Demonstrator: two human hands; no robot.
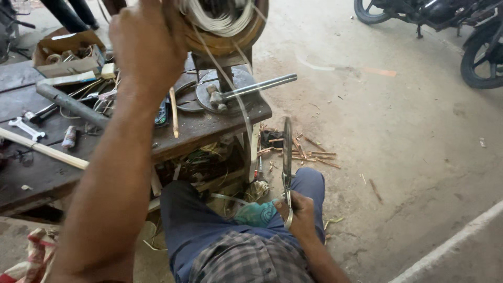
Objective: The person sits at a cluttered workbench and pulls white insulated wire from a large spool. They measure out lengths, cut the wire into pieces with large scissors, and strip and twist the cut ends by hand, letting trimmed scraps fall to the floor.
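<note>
Left hand point(149, 44) on wire coil point(222, 18): pale, tightly wound; right hand point(299, 212) grips crank point(287, 157).

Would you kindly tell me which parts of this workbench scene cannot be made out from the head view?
- Left hand: only its back shows, so its fingers and grip on the wire coil are hidden.
- Wire coil: its top is cut off by the upper edge.
- Right hand: closed on the scissors, whose handles it covers.
- Motorcycle: cropped by the top-right corner.
- Cardboard box: contents too small to tell.
</note>
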